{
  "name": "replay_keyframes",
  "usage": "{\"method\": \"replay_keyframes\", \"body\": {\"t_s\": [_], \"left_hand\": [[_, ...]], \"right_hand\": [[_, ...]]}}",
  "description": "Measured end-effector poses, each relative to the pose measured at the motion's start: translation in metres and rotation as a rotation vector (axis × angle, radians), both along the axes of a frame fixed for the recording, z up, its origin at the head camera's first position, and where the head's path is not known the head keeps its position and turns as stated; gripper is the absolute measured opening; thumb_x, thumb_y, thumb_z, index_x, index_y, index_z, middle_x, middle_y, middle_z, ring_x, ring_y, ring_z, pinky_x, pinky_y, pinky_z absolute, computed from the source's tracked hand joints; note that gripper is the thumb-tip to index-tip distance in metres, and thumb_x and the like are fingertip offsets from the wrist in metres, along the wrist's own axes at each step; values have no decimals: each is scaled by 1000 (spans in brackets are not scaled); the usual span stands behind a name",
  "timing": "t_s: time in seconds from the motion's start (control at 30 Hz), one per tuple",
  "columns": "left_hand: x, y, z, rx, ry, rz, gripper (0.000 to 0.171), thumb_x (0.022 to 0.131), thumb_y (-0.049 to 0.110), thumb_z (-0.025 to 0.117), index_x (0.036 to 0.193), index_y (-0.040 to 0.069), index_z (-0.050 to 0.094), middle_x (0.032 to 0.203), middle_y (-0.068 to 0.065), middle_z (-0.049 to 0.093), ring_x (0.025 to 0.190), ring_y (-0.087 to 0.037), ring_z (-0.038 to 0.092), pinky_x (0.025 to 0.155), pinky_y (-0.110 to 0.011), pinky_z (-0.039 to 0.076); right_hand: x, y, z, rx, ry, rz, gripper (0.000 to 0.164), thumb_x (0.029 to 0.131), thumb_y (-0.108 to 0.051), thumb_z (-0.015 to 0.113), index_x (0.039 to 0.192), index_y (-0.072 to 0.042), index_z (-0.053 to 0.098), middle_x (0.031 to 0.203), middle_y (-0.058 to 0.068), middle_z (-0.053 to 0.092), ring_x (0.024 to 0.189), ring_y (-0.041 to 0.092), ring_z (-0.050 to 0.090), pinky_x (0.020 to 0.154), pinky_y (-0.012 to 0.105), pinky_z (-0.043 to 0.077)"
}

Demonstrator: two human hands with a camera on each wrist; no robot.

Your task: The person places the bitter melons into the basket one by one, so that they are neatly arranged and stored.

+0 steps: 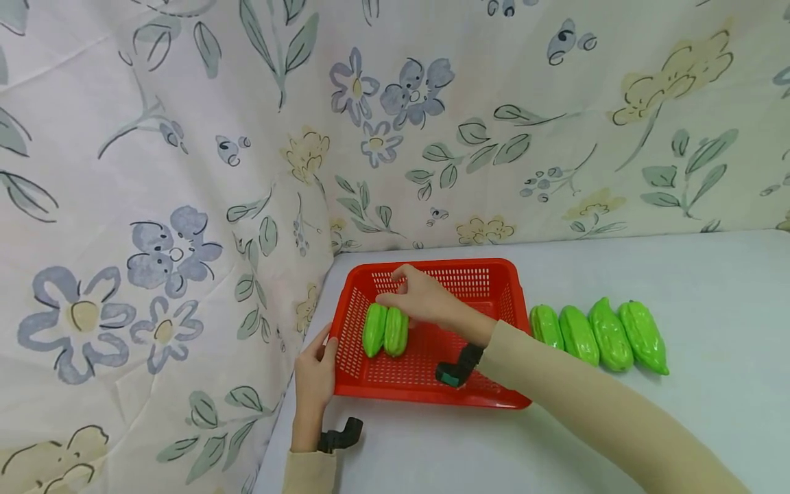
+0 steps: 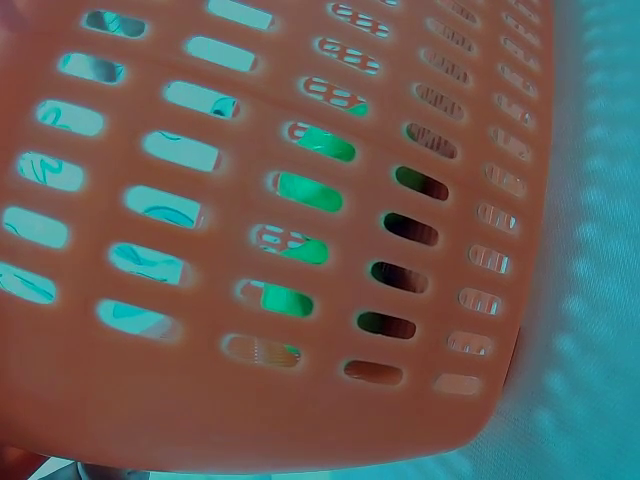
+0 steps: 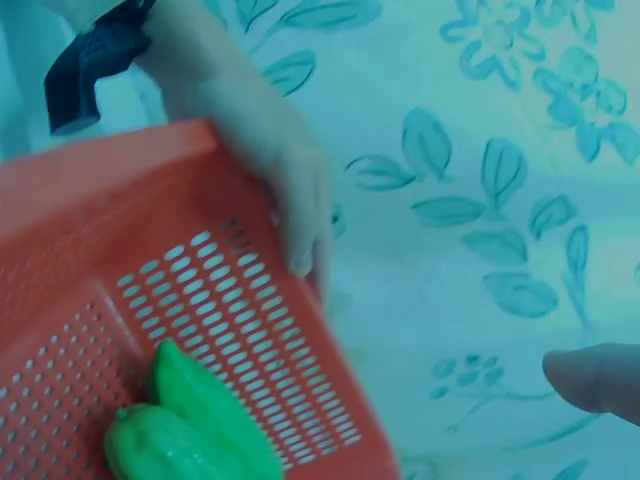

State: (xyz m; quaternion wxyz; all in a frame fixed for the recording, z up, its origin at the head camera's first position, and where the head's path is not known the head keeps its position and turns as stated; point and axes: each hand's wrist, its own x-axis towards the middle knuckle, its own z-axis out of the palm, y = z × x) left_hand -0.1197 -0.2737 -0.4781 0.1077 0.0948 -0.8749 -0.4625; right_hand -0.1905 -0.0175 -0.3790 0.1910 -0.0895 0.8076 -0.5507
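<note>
A red plastic basket with slotted walls stands on the white table. My left hand grips its left rim, thumb on top; the right wrist view also shows this left hand at the rim. Two glossy green ribbed gourds lie side by side in the left part of the basket. Above them is my right hand, thumb and forefinger apart and nothing visible between them. In the right wrist view one fingertip shows well clear of the gourds. Some of the right hand's fingers are hidden.
Several more green gourds lie in a row on the table, right of the basket. Floral cloth hangs behind and along the left side. The right forearm crosses the basket's front right corner.
</note>
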Motion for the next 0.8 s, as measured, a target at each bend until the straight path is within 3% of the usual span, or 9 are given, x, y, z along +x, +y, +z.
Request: {"method": "replay_keyframes", "body": {"t_s": [0.27, 0.5, 0.8], "left_hand": [[0, 0, 0, 3, -4, -10, 44, 109, 33, 53, 150, 18, 59, 103, -19, 76, 83, -26, 67, 66, -27, 54], [-2, 1, -2, 0, 11, -4, 43, 109, 32, 54, 149, 18, 60, 104, -20, 76, 83, -27, 67, 66, -26, 54], [0, -1, -1, -4, -15, -8, 44, 109, 34, 52, 150, 20, 58, 107, -20, 75, 85, -28, 67, 68, -25, 55]], "right_hand": [[8, 5, 3, 89, 117, 54, 63, 96, -36, 75, 145, -8, 48, 111, 11, 57, 70, 21, 65, 65, 36, 61], [8, 21, 2, 111, 117, 43, 67, 95, -37, 75, 147, -6, 47, 109, 11, 56, 67, 26, 67, 62, 32, 57], [8, 53, 2, 145, 95, 19, 67, 95, -40, 73, 148, -9, 46, 118, 13, 59, 68, 25, 68, 68, 32, 57]]}}
